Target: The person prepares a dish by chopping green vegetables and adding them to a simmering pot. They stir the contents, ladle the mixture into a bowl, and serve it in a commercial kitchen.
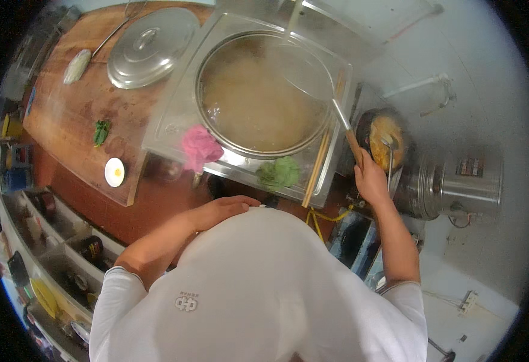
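Observation:
My right hand [372, 178] grips the wooden handle of a long-handled skimmer [345, 120]. Its round head is over the right side of a big round pot [260, 99] of cloudy, steaming liquid; steam blurs whether the head touches the liquid. The pot sits in a stainless steel stove top [169, 122]. Flat against the front of my white shirt lies my left hand [226, 209], holding nothing. Long wooden chopsticks [319, 160] lie along the stove's right edge. On its front edge are a pink cloth [201, 147] and a green cloth [280, 172].
Left of the stove, a wooden table [70, 106] bears a metal lid [149, 50], a leafy green bunch [102, 132], a small white dish [115, 173] and a plastic-wrapped handle [78, 67]. Rightward stand a dark pan [384, 131] with a ladle and a steel container [463, 181]. Compartmented bins [63, 242] flank my left.

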A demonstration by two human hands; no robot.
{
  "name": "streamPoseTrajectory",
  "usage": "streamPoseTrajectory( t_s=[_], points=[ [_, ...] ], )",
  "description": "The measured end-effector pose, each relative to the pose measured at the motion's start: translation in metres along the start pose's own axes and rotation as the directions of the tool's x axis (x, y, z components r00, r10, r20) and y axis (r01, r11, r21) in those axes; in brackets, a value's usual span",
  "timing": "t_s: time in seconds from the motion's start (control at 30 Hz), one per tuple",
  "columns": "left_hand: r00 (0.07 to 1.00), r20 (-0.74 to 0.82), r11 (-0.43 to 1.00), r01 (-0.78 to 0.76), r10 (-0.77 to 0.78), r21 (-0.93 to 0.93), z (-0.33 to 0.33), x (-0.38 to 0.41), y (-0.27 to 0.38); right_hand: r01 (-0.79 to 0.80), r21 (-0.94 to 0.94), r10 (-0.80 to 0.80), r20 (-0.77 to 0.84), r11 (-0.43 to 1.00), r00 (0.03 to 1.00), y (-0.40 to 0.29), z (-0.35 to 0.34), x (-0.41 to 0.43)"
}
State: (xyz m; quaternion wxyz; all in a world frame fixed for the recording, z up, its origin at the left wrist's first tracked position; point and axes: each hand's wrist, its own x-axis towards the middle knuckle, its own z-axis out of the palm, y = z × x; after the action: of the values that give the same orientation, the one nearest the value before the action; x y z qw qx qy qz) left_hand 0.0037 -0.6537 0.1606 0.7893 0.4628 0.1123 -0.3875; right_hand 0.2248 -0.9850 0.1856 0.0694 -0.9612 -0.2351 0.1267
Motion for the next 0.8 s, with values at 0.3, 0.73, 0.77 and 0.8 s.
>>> streamPoseTrajectory(
  t_s=[0.3,0.73,0.77,0.8],
  points=[
    [0.985,-0.095,0.987,-0.147,0.141,-0.063,-0.098,-0.120,-0.022,0.102,-0.257,-0.036,0.251,0.961,0.967,-0.111,0.049,0.126],
    [0.983,-0.178,0.963,-0.097,0.053,-0.250,-0.124,-0.128,-0.013,-0.829,0.553,-0.152,0.829,0.083,0.538,-0.168,0.150,0.145],
    [0.985,-0.167,0.963,-0.077,0.033,-0.259,-0.125,-0.127,-0.004,-0.825,0.563,-0.084,0.825,0.045,0.559,-0.181,0.162,0.149],
    [0.987,-0.158,0.962,-0.045,0.002,-0.270,-0.124,-0.127,0.003,-0.797,0.602,-0.075,0.793,-0.053,0.605,-0.191,0.162,0.147]
  ],
)
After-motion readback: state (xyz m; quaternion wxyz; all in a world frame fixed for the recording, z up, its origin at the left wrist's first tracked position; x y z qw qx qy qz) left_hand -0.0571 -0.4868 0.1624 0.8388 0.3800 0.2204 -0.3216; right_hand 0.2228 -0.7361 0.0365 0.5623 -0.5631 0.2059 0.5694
